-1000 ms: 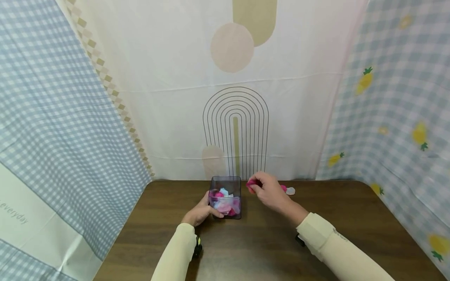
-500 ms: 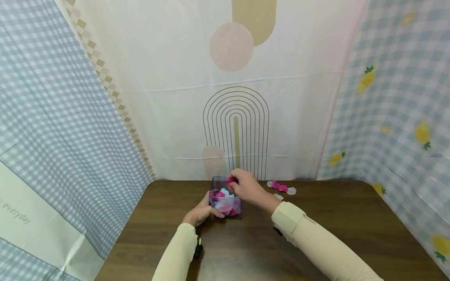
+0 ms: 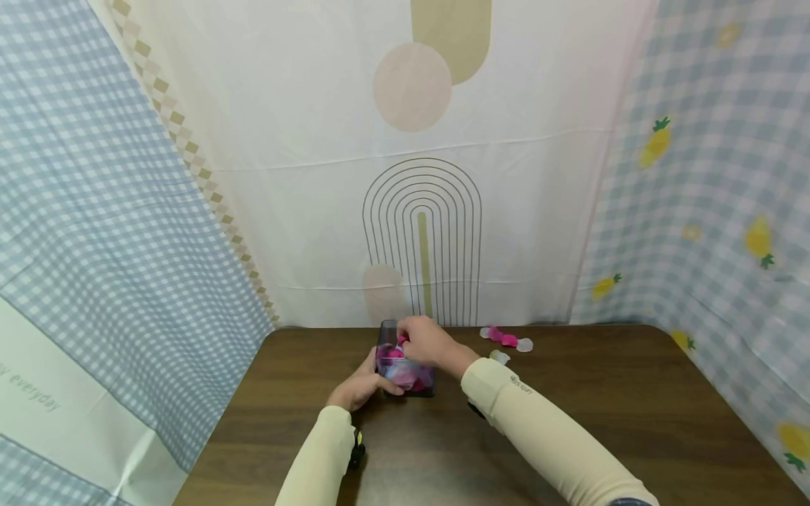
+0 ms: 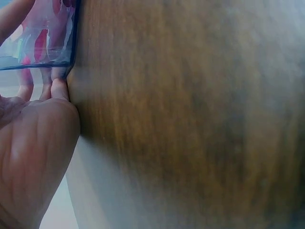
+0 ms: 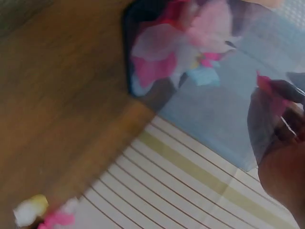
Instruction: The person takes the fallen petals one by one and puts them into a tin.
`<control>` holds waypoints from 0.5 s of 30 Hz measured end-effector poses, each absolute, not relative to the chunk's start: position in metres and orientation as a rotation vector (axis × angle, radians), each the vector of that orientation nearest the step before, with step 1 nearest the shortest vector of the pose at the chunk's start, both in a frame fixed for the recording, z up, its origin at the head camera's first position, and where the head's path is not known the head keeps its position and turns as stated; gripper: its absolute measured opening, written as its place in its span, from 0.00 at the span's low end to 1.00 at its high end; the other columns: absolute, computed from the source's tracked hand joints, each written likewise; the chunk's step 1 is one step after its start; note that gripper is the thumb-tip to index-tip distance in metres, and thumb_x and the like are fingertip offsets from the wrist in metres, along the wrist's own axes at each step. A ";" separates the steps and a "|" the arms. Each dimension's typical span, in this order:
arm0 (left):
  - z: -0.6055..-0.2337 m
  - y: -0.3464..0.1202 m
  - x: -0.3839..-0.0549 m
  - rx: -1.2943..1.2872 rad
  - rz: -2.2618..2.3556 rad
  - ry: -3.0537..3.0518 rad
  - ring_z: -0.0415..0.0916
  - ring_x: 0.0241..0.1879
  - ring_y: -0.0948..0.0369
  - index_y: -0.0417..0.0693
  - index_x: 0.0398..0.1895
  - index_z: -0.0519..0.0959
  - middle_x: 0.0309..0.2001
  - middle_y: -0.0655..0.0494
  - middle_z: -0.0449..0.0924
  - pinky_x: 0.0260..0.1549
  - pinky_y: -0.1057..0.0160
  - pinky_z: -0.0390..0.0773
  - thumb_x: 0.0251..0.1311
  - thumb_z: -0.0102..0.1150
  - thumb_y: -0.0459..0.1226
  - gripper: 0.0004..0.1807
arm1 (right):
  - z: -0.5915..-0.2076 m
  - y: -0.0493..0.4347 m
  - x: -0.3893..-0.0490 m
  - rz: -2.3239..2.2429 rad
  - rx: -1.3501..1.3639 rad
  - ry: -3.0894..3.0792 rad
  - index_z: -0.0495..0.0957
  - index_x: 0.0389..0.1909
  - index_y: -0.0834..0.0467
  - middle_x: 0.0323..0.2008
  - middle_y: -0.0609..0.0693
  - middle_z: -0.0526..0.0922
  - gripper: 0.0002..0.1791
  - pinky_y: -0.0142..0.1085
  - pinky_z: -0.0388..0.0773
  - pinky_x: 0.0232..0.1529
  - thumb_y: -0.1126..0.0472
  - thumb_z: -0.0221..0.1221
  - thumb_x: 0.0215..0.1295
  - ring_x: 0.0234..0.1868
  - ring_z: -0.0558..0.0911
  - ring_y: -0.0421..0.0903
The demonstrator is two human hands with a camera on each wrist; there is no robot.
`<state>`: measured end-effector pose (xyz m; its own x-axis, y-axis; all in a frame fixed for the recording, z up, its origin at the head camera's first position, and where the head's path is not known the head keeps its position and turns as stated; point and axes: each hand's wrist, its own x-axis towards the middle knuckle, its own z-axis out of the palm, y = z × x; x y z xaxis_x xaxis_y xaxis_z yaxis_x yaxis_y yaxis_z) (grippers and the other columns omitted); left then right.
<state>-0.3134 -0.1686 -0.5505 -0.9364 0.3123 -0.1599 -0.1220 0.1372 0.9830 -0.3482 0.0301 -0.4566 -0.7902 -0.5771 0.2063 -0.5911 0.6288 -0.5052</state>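
Note:
A clear, grey-tinted plastic box (image 3: 387, 334) stands on the table, part filled with pink, white and pale blue petals (image 5: 155, 59) that look like fabric. My left hand (image 3: 359, 386) grips the box from the left, its thumb across the near side and its fingers round the far left. In the left wrist view those fingers (image 4: 58, 89) show behind the box's edge. My right hand (image 3: 429, 343) reaches over the box's right rim and pinches a bright pink petal (image 5: 270, 93) between thumb and fingers, above the petals inside. Part of the box is hidden behind this hand.
Right of the box, a short row of pink and white petals (image 3: 509, 340) lies near the table's back edge, with a whitish petal (image 3: 500, 357) just in front. A patterned cloth (image 3: 531, 232) hangs close behind the brown wooden table (image 3: 436, 450).
My right hand has moved left from beside the box, carrying the pink petal, and lowered over the box's opening. The left hand and the box have stayed in place.

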 end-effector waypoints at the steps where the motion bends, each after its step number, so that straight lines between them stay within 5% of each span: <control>1: -0.551 -0.169 -0.313 0.183 1.861 2.096 0.74 0.67 0.51 0.53 0.79 0.55 0.73 0.44 0.71 0.78 0.42 0.61 0.42 0.78 0.23 0.60 | -0.458 0.029 -0.348 0.871 1.009 -2.819 0.76 0.27 0.52 0.28 0.44 0.77 0.09 0.31 0.70 0.29 0.71 0.58 0.60 0.28 0.72 0.40; 15: -0.553 -0.169 -0.313 0.171 1.869 2.097 0.73 0.69 0.49 0.54 0.79 0.55 0.74 0.45 0.70 0.80 0.41 0.58 0.42 0.78 0.24 0.60 | -0.466 0.025 -0.346 0.783 0.963 -2.786 0.82 0.32 0.55 0.33 0.47 0.84 0.08 0.37 0.76 0.35 0.70 0.58 0.58 0.31 0.75 0.42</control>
